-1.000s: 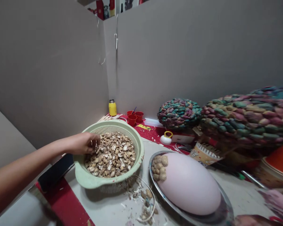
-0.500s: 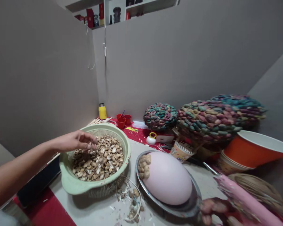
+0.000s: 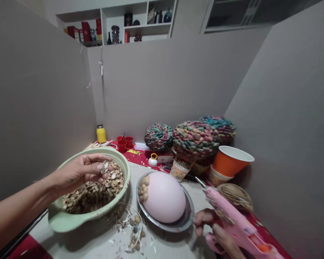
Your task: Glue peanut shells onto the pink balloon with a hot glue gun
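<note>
My left hand (image 3: 88, 169) is above a green colander (image 3: 70, 221), pinching a pale piece of nut shell (image 3: 105, 166) between thumb and fingertips. Many brown shells (image 3: 91, 196) fill the colander. At the lower right, my right hand (image 3: 218, 232) grips a pink glue gun (image 3: 234, 219), its metal nozzle pointing up and left. Between the hands, a pale pink egg-shaped form (image 3: 164, 198) rests in a metal dish (image 3: 182, 227). A patch of tan shells (image 3: 144, 189) covers its left end.
Shell scraps (image 3: 135, 230) and a thin white loop lie on the table before the dish. Behind stand colourful shell-covered balls (image 3: 196, 140), a patterned paper cup (image 3: 179, 169), an orange bucket (image 3: 229, 162), a twine coil (image 3: 236, 196), red cups (image 3: 122, 145) and a yellow bottle (image 3: 100, 133).
My left hand has lifted from the shells and now shows a piece of shell in its fingers. The view has shifted right and up; my right hand still holds the glue gun.
</note>
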Motion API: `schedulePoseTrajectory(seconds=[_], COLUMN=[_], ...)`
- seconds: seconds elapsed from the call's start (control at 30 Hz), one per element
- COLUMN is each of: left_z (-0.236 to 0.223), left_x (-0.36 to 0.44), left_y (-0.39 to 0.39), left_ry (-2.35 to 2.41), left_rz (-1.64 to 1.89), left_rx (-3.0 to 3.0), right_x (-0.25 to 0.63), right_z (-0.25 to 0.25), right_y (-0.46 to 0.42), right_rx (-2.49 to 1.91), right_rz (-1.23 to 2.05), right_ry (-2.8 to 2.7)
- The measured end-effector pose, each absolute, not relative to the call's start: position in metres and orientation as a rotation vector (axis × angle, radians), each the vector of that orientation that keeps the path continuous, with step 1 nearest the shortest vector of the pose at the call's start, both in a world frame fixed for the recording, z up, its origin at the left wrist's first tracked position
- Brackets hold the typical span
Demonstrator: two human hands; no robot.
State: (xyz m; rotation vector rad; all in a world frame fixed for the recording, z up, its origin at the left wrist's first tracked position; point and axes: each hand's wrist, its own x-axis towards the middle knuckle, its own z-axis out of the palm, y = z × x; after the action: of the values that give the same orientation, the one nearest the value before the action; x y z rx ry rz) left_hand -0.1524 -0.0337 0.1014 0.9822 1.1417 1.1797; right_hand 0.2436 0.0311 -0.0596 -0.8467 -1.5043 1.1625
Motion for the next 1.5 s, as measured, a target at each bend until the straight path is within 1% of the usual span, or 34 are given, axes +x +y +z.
schedulePoseTrajectory(seconds=[0.13,0.3,0.43,0.57,0.77,0.9,1.07,1.27,1.4,1.5], left_z=[0.097,0.066,0.038,0.02,-0.004,-0.016,-0.011,0.001,-0.007,-0.015], left_x=[-0.1,-0.036,0.009,0.038,0.036,0.026,0.021,0.011,0.01,0.012], left_y=[-0.053,-0.068,-0.064,-0.05,-0.026,-0.019,-0.019,-0.012,-0.018,-0.029], left_ry=[0.95,0.693,0.652,0.675,0.739,0.699,0.654,0.665,0.608,0.65], left_rz=[1.152,1.017,0.905,0.816,0.834,0.79,0.775,0.755,0.708,0.61], left_rx=[0.871,0.745,0.677,0.682,0.855,0.896,0.83,0.782,0.832,0.966], right_x=[0.238,0.234,0.234,0.235,0.234,0.232,0.23,0.238,0.241,0.242], right_z=[-0.05,-0.033,-0.028,-0.029,-0.029,-0.033,-0.026,-0.004,-0.009,-0.018], right_y=[0.019,0.01,0.009,0.012,0.017,0.02,0.023,0.032,0.03,0.027], right_rx=[-0.804,-0.675,-0.663,-0.695,-0.715,-0.717,-0.853,-0.817,-0.815,-0.822], right_rz=[1.101,1.022,1.021,0.996,1.031,1.011,1.036,0.872,0.884,0.921], right_ry=[-1.511,-1.626,-1.647,-1.631,-1.608,-1.621,-1.52,-1.331,-1.322,-1.316])
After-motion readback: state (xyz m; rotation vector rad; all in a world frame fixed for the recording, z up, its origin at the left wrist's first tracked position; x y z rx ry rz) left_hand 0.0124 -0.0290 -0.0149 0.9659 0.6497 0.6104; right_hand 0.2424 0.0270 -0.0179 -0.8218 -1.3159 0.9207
